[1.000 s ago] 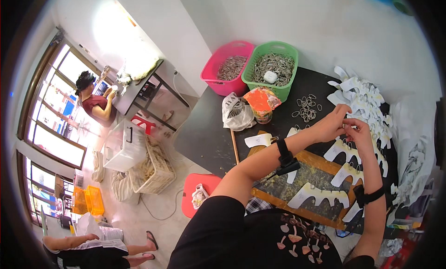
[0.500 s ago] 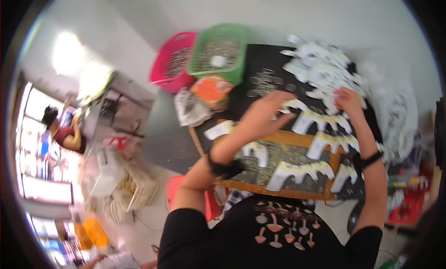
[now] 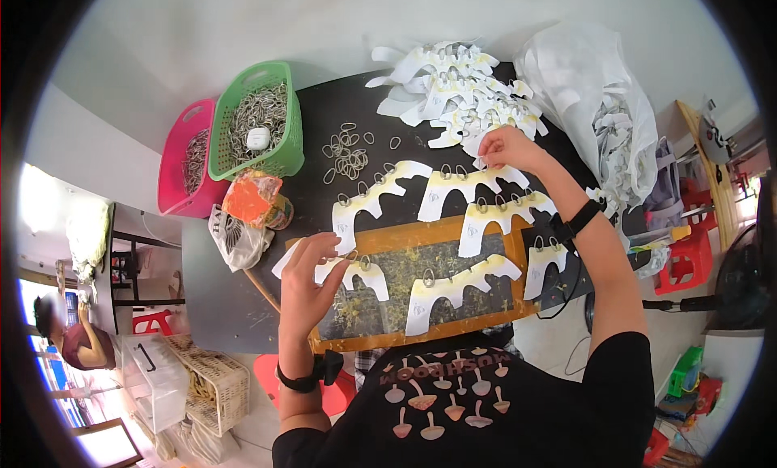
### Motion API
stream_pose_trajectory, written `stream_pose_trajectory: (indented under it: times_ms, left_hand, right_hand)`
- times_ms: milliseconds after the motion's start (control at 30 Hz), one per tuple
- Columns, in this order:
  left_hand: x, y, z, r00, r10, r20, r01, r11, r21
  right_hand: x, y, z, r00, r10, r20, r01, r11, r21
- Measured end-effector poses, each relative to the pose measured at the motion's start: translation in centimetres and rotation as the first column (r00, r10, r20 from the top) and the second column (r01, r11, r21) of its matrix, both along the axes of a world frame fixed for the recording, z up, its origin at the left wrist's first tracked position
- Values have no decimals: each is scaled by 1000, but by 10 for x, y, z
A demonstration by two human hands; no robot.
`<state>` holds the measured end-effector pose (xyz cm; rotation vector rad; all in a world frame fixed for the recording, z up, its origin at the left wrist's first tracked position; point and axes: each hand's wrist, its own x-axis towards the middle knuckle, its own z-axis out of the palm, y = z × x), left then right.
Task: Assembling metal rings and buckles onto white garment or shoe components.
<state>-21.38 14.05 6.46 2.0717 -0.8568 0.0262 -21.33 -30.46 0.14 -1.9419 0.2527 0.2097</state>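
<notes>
My left hand [image 3: 306,283] is over a white arch-cut piece [image 3: 368,280] at the board's left, thumb and fingers curved around a small metal ring [image 3: 350,256]. My right hand [image 3: 511,148] is pinched at the upper edge of another white piece [image 3: 441,194]; what its fingertips hold is too small to make out. Two rings stand on that piece's yellowish edge. More such pieces, several with upright rings, lie around: one at the upper left [image 3: 364,205], one at the right [image 3: 481,229], one at the front [image 3: 429,294].
A wood-framed, yellow-stained board [image 3: 380,334] lies on the dark table. Loose rings [image 3: 346,156] lie beyond it. Green [image 3: 299,136] and pink [image 3: 170,189] ring-filled baskets stand left. White pieces [image 3: 453,84] are heaped at the back, beside a clear plastic bag [image 3: 579,63]. A person [image 3: 89,343] sits far left.
The head view has shifted, so the table appears farther left. My left hand has moved from the upper-left piece to the piece nearer me. My right hand stays by the same piece.
</notes>
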Motion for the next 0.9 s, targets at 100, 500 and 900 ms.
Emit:
stream_pose_trajectory:
  times_ms: [100,500,900]
  left_hand:
    - [-2,3,-3,1000,13,-24,-13,1000,-1]
    - [31,-4,-8,999,47,-12,-46,993,111]
    - [114,-56,-41,968,70,240,-176,873,455]
  right_hand:
    - [1,10,-4,999,52,-6,-52,969,-241]
    - [-15,28,-13,943,184,276,76,691,-719]
    - [-16,32,-9,964,142,224,47,740,-671]
